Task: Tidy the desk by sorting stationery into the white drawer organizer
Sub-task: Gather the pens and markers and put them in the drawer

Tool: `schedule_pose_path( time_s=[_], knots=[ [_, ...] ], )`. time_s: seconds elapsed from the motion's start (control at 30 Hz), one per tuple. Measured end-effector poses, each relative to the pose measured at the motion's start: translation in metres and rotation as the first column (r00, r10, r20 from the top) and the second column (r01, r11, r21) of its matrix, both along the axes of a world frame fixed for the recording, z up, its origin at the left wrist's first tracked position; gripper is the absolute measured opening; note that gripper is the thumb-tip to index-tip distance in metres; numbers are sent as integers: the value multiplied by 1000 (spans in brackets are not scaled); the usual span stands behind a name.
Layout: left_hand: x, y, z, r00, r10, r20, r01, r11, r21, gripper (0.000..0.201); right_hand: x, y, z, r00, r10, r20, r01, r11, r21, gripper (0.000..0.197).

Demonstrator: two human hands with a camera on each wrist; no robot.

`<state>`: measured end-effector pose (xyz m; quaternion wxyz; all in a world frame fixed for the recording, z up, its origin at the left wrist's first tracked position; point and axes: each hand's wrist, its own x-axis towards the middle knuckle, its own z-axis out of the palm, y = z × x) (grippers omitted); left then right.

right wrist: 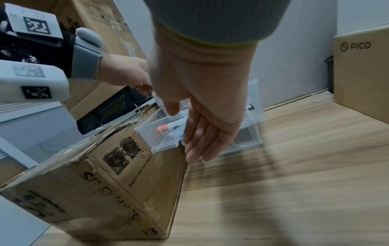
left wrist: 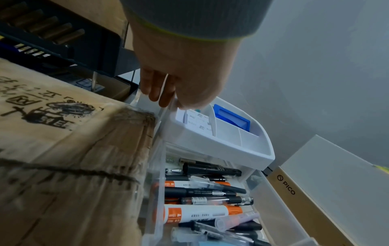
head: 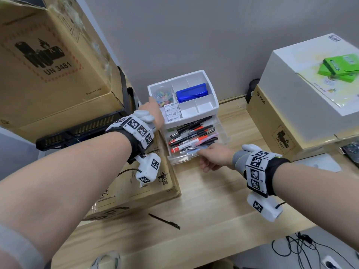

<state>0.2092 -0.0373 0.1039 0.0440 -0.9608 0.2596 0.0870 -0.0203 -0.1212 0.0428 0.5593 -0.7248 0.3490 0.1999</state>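
The white drawer organizer (head: 210, 105) stands at the back of the wooden desk. Its top tray holds a blue box (head: 192, 93), note pads (head: 172, 111) and coloured clips (head: 162, 94). Its clear drawer (head: 179, 159) is pulled out and full of pens and markers (head: 192, 138). My left hand (head: 153, 108) grips the organizer's left rim (left wrist: 147, 99), fingers curled over the edge. My right hand (head: 209, 158) reaches the drawer's front with straight fingers (right wrist: 195, 149) and holds nothing. One black pen (head: 165, 221) lies loose on the desk nearer to me.
A flat cardboard box (head: 136, 191) sits tight against the organizer's left side, under my left wrist. Behind it are a big carton (head: 48, 61) and a black rack (head: 87, 129). A PICO box (head: 272, 121) with a white box (head: 310, 78) stands right.
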Motion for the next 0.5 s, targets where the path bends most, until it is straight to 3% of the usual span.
schedule_pose_path(
  time_s=[0.13, 0.5],
  knots=[
    [0, -2, -6, 1000, 7, -3, -7, 1000, 12, 59, 5, 3, -3, 999, -22, 41, 23, 999, -32, 35],
    [2, -1, -12, 1000, 3, 22, -3, 1000, 9, 72, 15, -3, -15, 971, -120, 206, 123, 992, -4, 33]
  ],
)
